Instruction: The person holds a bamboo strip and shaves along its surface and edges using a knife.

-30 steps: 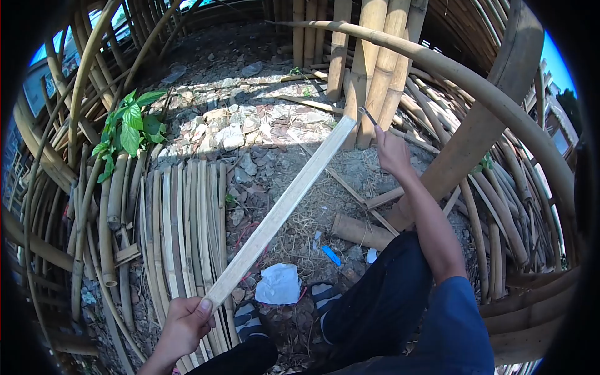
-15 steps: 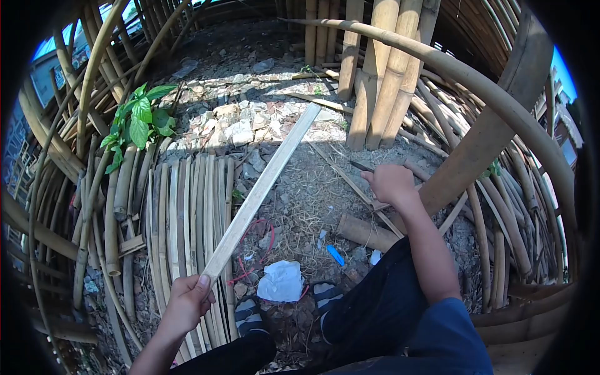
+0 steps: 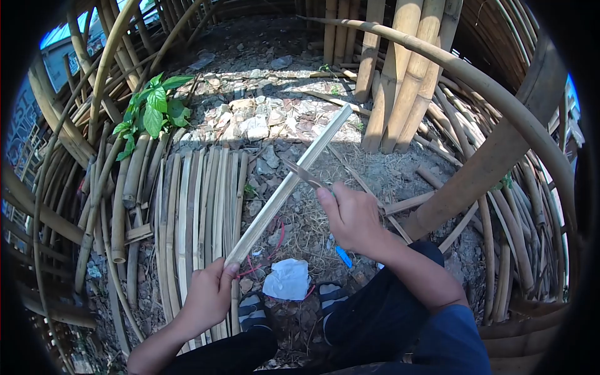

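Note:
My left hand (image 3: 209,290) is closed round the lower end of a pale bamboo strip (image 3: 269,214), which slants up and away to the right. In my right hand (image 3: 353,215) is the handle of a knife (image 3: 302,173); its blade lies across the strip around the middle of its length. Whether blade and strip touch is hard to tell. Beneath and left of the strip, a row of split bamboo strips (image 3: 199,206) lies side by side on the ground.
Upright bamboo poles (image 3: 412,78) stand at the back right, and a thick pole (image 3: 481,169) slants across the right side. A curved pole (image 3: 462,65) arches overhead. White paper (image 3: 287,279) and a blue object (image 3: 344,257) lie near my feet. A leafy plant (image 3: 153,111) grows at left.
My right hand has come left and down, bringing the knife to the strip. The strip has turned to show a narrower face. The view has shifted a little to the left.

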Tool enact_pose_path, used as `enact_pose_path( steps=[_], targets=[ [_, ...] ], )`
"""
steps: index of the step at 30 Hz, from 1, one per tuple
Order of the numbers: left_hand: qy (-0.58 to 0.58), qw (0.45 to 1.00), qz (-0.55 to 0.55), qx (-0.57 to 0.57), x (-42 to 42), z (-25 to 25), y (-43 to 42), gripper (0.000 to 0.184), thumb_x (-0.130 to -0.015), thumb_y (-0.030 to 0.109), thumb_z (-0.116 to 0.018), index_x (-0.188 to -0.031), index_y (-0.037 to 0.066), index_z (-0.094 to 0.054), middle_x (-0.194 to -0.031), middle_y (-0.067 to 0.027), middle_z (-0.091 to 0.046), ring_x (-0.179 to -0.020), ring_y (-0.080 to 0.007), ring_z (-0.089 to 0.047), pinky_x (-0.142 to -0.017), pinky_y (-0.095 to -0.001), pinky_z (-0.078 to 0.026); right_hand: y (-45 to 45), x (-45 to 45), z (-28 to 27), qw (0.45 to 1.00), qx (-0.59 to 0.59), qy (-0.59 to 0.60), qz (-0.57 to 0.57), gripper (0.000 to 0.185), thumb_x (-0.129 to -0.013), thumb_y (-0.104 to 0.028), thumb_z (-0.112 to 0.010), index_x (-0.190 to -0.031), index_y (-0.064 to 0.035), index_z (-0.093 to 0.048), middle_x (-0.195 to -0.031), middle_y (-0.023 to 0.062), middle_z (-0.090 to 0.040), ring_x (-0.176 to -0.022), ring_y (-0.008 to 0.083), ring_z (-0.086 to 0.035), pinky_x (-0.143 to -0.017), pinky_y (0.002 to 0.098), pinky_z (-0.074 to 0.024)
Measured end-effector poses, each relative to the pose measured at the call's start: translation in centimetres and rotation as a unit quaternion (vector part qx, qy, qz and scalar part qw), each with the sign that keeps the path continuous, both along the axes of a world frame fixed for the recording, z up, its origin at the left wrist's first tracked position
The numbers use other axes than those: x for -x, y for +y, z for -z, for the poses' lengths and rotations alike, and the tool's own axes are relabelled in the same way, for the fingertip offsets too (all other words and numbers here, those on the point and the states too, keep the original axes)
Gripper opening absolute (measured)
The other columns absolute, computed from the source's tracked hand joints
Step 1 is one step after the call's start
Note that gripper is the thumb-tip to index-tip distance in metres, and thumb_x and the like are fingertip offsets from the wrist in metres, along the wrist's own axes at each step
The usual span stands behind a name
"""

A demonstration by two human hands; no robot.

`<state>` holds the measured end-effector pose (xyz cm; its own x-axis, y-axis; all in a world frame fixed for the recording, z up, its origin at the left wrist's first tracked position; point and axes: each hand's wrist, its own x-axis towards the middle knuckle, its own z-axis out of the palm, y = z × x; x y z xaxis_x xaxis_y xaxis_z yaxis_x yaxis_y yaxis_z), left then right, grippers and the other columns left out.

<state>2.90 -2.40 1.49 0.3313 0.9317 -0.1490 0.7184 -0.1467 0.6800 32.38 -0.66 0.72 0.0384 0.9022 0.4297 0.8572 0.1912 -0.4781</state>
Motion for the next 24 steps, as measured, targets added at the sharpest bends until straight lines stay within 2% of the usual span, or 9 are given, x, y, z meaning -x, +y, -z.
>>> enact_pose_path(
  steps=[1,3,5,9,12,14,18,20,24],
  targets=[
    [0.002,1.0,-0.003,0.001,-0.4,-0.2,0.0,0.038,-0.104,0.024,-0.05,-0.079,-0.003,-0.055,-0.054,-0.021,-0.052,-0.049,-0.0356,-0.055,-0.052,-0.0446,-0.042,-0.3,1.2,0.7,0.999,0.001,-0.007,-0.032,0.045,-0.102,-0.037,-0.05,-0.075,-0.0012,-0.054,-0.055,0.0193,-0.057,-0.048,0.0405,-0.058,-0.048,0.0512,-0.0436],
    [0.015,1.0,0.0,0.012,-0.9,-0.4,0.1,0.028,-0.103,0.018,-0.052,-0.084,-0.003,-0.051,-0.06,-0.0263,-0.054,-0.059,-0.0476,-0.056,-0.056,-0.0501,-0.043,-0.9,3.4,2.0,0.998,0.002,-0.011,-0.067,0.045,-0.101,-0.037,-0.053,-0.075,-0.0012,-0.054,-0.054,0.0181,-0.057,-0.046,0.038,-0.058,-0.044,0.0493,-0.0439],
    [0.013,0.999,0.014,-0.03,-0.9,0.5,0.0,0.024,-0.102,0.015,-0.052,-0.086,-0.003,-0.051,-0.063,-0.0268,-0.055,-0.061,-0.0484,-0.057,-0.058,-0.0515,-0.043,-1.5,5.0,2.8,0.992,-0.021,-0.03,-0.119,0.041,-0.099,-0.036,-0.059,-0.076,-0.0025,-0.053,-0.053,0.0144,-0.056,-0.044,0.0342,-0.057,-0.043,0.0467,-0.0429],
    [0.016,0.993,0.039,-0.109,-1.0,1.0,-0.2,0.011,-0.098,0.007,-0.053,-0.095,-0.004,-0.05,-0.075,-0.0287,-0.058,-0.071,-0.0489,-0.059,-0.063,-0.055,-0.043,-1.3,6.1,3.3,0.987,-0.075,-0.04,-0.135,0.04,-0.097,-0.036,-0.062,-0.076,-0.0023,-0.053,-0.053,0.0138,-0.057,-0.043,0.0315,-0.058,-0.04,0.0444,-0.0431],
    [0.019,0.988,0.032,-0.151,-0.8,1.0,-0.4,0.008,-0.096,0.005,-0.054,-0.097,-0.003,-0.051,-0.079,-0.0286,-0.058,-0.073,-0.0486,-0.059,-0.063,-0.0562,-0.044,-0.5,5.2,2.7,0.992,-0.069,-0.04,-0.103,0.041,-0.099,-0.037,-0.058,-0.077,-0.0021,-0.053,-0.054,0.0153,-0.057,-0.044,0.0347,-0.058,-0.042,0.0471,-0.0436],
    [0.024,0.987,0.027,-0.156,-0.5,0.9,-0.5,0.007,-0.095,0.004,-0.054,-0.098,-0.002,-0.052,-0.08,-0.0283,-0.058,-0.074,-0.0485,-0.059,-0.064,-0.0567,-0.044,0.7,3.6,1.9,0.997,-0.018,-0.075,-0.014,0.043,-0.101,-0.037,-0.054,-0.077,-0.0019,-0.054,-0.054,0.017,-0.057,-0.047,0.0383,-0.059,-0.045,0.05,-0.0441],
    [0.038,0.985,0.033,-0.162,-0.2,1.1,-0.7,0.007,-0.095,0.004,-0.055,-0.099,-0.002,-0.052,-0.078,-0.0269,-0.057,-0.072,-0.0485,-0.058,-0.064,-0.0567,-0.045,2.3,0.4,1.5,0.999,0.008,-0.041,0.03,0.044,-0.102,-0.037,-0.051,-0.076,-0.0017,-0.054,-0.056,0.0186,-0.057,-0.05,0.0407,-0.059,-0.048,0.0523,-0.0441],
    [0.044,0.984,0.032,-0.171,-0.4,1.2,-0.6,0.007,-0.094,0.003,-0.055,-0.099,-0.001,-0.051,-0.078,-0.0266,-0.057,-0.071,-0.0485,-0.058,-0.064,-0.0568,-0.045,1.4,1.2,1.7,0.999,-0.011,-0.044,-0.008,0.043,-0.1,-0.037,-0.055,-0.075,-0.002,-0.056,-0.057,0.0184,-0.06,-0.048,0.0364,-0.062,-0.045,0.0484,-0.0479],
    [0.042,0.978,0.035,-0.202,-0.7,0.7,-0.4,0.007,-0.093,0.001,-0.055,-0.097,-0.001,-0.05,-0.076,-0.0266,-0.056,-0.07,-0.0481,-0.058,-0.063,-0.0568,-0.044,-1.0,4.7,2.0,0.992,-0.036,-0.064,-0.102,0.043,-0.1,-0.037,-0.056,-0.074,-0.0029,-0.056,-0.058,0.0176,-0.061,-0.047,0.0351,-0.062,-0.044,0.0468,-0.0479]
  ],
)
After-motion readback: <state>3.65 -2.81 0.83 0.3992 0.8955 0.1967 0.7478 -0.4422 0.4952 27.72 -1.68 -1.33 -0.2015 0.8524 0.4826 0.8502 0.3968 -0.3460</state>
